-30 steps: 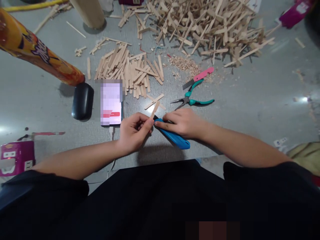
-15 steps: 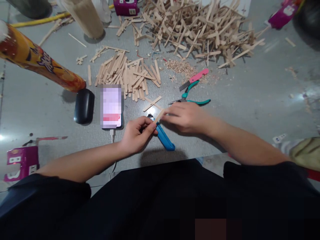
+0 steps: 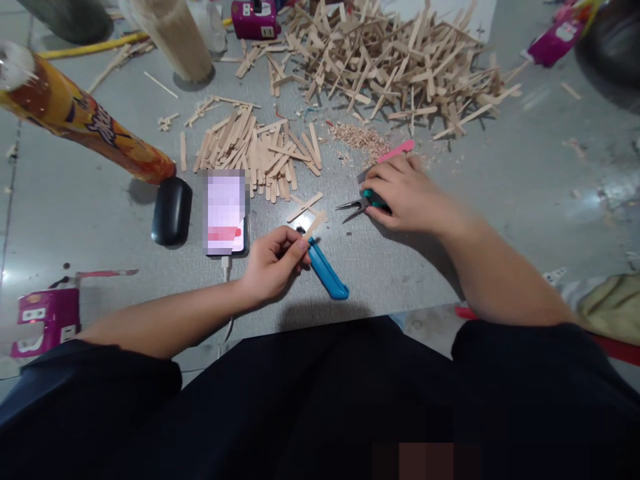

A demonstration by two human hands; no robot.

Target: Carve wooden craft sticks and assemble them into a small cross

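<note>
A short flat wooden stick [image 3: 316, 225] is pinched in my left hand [image 3: 277, 262], its free end pointing up and right. Just beneath it a blue cutter [image 3: 327, 270] lies on the table. My right hand [image 3: 403, 193] is wrapped over the green handles of the pliers [image 3: 354, 207], whose jaws point left and stand apart. Behind that hand lies a pink-handled blade tool [image 3: 397, 151], partly covered. Two crossed sticks [image 3: 305, 207] rest beyond my left hand, near a pile of flat sticks [image 3: 260, 150].
A phone [image 3: 225, 213] on a cable and a black case [image 3: 171, 211] lie left, beside an orange tube [image 3: 95, 123]. Farther back are a large heap of joined sticks [image 3: 390, 60], shavings [image 3: 361, 138] and a tan bottle [image 3: 180, 43]. A purple device [image 3: 47, 322] sits far left.
My right hand has moved away from the stick, up and right, and taken hold of the pliers, whose jaws have opened. My left hand still holds the stick, shifted slightly left.
</note>
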